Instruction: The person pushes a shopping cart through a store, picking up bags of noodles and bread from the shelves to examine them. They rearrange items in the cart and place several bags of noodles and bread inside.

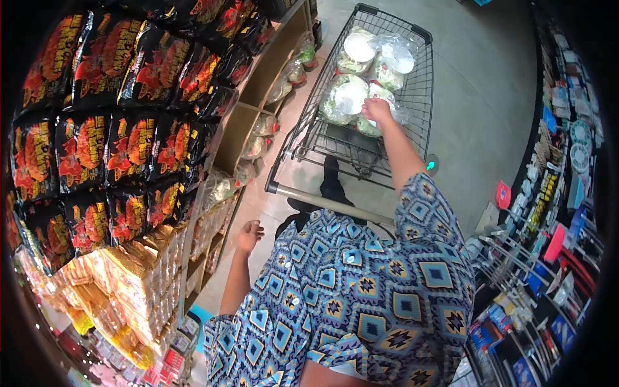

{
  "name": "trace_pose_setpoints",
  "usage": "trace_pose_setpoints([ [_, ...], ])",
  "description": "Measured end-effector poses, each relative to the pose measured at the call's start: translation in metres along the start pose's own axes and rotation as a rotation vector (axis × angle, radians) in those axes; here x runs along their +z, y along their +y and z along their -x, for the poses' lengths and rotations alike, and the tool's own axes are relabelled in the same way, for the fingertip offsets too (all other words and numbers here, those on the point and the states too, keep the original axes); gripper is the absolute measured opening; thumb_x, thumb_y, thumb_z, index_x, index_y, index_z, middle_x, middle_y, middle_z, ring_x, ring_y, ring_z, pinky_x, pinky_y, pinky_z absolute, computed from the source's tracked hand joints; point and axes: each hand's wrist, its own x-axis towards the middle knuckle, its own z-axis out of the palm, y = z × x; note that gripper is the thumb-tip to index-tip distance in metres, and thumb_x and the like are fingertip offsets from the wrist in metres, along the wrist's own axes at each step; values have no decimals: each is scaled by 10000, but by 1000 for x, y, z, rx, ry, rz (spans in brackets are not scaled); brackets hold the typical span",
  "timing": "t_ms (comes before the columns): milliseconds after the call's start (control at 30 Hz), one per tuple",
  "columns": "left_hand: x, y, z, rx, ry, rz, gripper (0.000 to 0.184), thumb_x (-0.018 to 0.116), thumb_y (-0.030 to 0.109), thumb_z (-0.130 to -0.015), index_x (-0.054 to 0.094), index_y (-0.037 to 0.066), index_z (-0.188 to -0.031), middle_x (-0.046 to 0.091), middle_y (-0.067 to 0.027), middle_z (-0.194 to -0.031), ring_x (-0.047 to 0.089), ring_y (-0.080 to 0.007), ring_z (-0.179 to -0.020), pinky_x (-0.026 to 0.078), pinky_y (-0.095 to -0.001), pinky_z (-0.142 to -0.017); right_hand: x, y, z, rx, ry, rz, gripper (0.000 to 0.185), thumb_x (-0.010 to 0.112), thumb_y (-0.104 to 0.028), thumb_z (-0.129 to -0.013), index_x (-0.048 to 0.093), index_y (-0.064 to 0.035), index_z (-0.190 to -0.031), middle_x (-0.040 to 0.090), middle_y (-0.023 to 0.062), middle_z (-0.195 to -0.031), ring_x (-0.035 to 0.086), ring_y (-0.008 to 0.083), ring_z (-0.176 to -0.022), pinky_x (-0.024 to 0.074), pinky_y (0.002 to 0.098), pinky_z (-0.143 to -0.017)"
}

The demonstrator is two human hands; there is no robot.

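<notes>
My right hand (378, 111) reaches into the shopping cart (422, 103), its fingers closed on a clear plastic bag (382, 95) with pale green and white contents. Beside that one lie a front left bag (350, 98), a back left bag (358, 48) and a back right bag (394, 58), each topped by a white round piece. What exactly the bags contain is too unclear to name. Down by my left side, my left hand (250, 236) hangs apart from the cart handle (329, 204), fingers loosely bent and holding nothing.
At left, black and red snack packets (84, 148) fill a rack above golden packages (122, 284). Similar clear bags (258, 145) sit on low wooden shelves (235, 138) alongside the cart. Household goods hang on a display (548, 258) at right. Grey floor (480, 97) lies between.
</notes>
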Motion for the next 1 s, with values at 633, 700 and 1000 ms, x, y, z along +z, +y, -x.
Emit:
trace_pose_setpoints([
  [633, 1, -44, 48, -210, 121, 40, 320, 502, 327, -952, 563, 49, -1097, 653, -88, -902, 625, -156, -749, 479, -283, -634, 65, 58, -72, 235, -56, -107, 164, 574, -106, -840, 596, 24, -939, 600, 109, -824, 588, 240, -707, 485, 367, -601],
  [700, 4, -39, 46, -189, 119, 48, 324, 500, 330, -953, 562, 48, -1099, 653, -85, -902, 624, -154, -749, 477, -281, -635, 63, 57, -65, 204, -56, 89, 129, 565, -79, -828, 602, 31, -886, 593, 109, -785, 583, 239, -662, 481, 356, -579],
  [1000, 24, 2, 34, -20, 71, 60, 343, 497, 339, -957, 555, 42, -1120, 649, -70, -900, 614, -139, -737, 471, -268, -644, 72, 28, -40, -86, 180, 468, 379, 610, -238, -836, 617, 108, -991, 652, 233, -954, 638, 328, -903, 509, 376, -781],
])
